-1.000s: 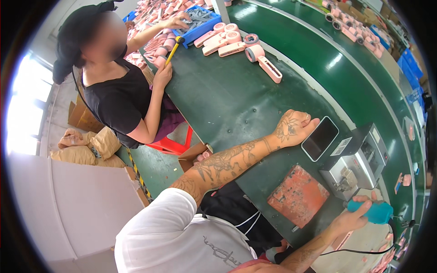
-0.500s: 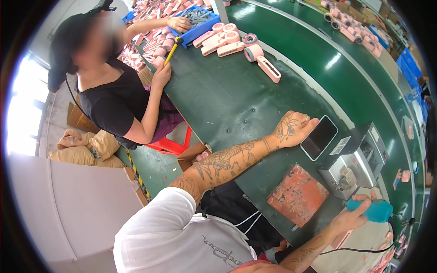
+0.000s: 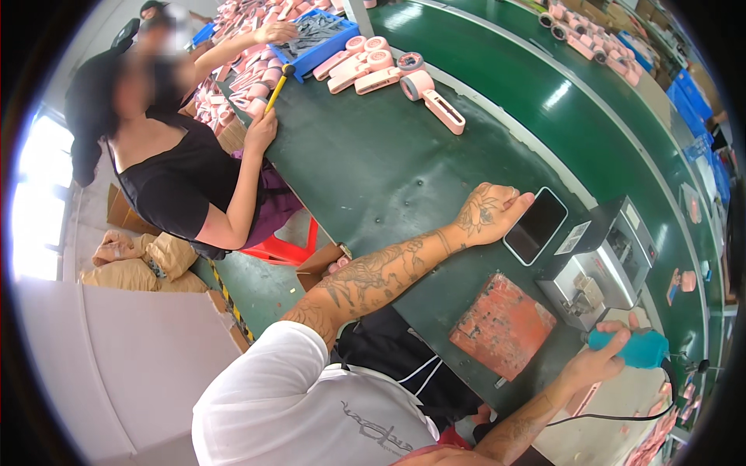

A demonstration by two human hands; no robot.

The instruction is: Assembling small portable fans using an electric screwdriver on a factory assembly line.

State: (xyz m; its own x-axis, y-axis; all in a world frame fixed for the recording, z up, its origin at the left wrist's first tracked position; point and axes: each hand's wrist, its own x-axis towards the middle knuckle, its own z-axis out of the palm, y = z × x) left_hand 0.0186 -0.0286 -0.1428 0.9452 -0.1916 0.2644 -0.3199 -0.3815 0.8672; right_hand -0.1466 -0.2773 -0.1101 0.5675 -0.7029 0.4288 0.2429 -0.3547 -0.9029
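My left hand is closed in a fist on the green table, its thumb reaching the left edge of a phone with a dark screen. What the curled fingers hold, if anything, is hidden. At the lower right, my right hand is wrapped round a teal electric screwdriver with a black cable. Between the two hands lies a worn reddish block. Just behind the screwdriver stands a grey metal machine, likely a screw feeder.
Several pink handheld fans lie at the table's far edge beside a blue bin of grey parts. At left, a co-worker holds a yellow-handled mallet, the other hand over the bin. A green conveyor runs behind the table.
The whole view has shifted slightly, with things appearing a little further left. Another person now shows behind the co-worker. Both my hands keep nearly the same pose and place.
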